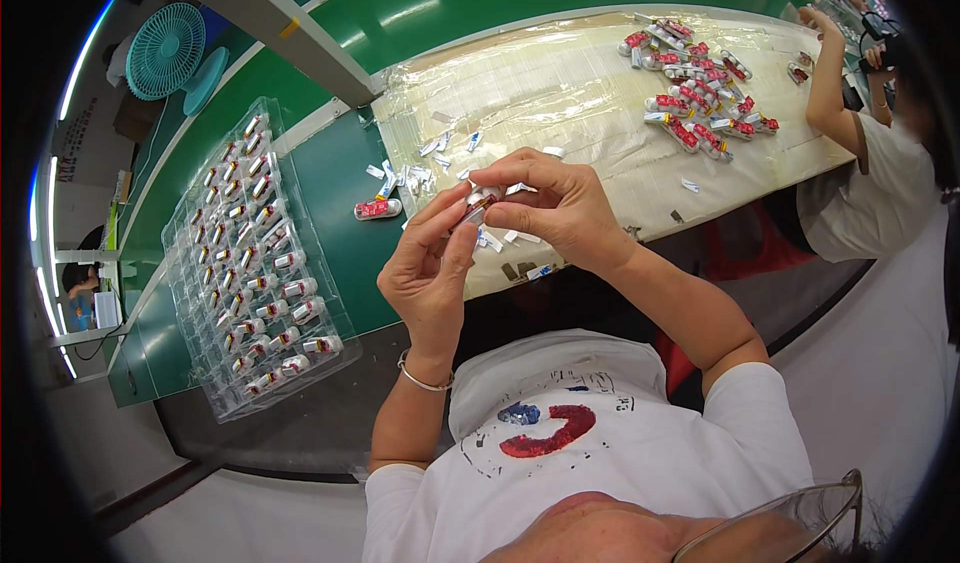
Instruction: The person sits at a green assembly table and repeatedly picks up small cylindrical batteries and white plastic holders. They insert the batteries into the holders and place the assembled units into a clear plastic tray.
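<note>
Between the fingertips of both hands is a small white-capped bottle (484, 197) with a dark and red label, partly hidden by the fingers. My left hand (428, 275) pinches it from below and the left, thumb against its side. From the right, my right hand (572, 211) closes thumb and forefinger on its upper end. Just left of the hands a red-labelled bottle (375, 209) lies on its side on the green table. Small white and blue slips (440, 145) are scattered on the covering behind my hands, and some lie beneath them.
To the left, a clear plastic tray (340, 335) holds rows of small bottles. A heap of red-labelled bottles (700, 93) lies on the taped pale covering (560, 73) at the right. A metal post (290, 28) rises behind the tray, near a turquoise fan (166, 51). Another person (870, 178) sits at far right.
</note>
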Demonstrator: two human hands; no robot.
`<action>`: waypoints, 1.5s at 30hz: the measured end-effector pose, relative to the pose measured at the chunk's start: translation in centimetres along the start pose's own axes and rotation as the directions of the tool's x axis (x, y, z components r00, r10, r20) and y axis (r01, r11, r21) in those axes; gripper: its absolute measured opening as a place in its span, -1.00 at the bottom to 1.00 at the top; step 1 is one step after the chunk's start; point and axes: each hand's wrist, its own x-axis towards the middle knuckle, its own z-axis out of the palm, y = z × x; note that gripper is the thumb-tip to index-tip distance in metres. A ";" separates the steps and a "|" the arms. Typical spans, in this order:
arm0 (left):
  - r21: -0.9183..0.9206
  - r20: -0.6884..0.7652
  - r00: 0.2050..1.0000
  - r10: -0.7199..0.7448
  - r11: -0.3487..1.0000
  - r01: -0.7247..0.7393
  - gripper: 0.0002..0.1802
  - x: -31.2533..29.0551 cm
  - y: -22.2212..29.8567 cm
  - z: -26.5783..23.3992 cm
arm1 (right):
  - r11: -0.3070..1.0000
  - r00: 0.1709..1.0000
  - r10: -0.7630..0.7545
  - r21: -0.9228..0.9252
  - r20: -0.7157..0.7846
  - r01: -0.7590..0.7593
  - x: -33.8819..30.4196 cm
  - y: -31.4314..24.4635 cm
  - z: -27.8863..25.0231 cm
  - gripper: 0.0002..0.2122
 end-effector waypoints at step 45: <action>0.586 0.112 0.991 -0.078 0.810 -0.002 -0.75 4.5 4.8 -11.8 | 0.976 0.962 0.202 -0.123 0.183 -0.182 4.5 1.4 4.6 -0.64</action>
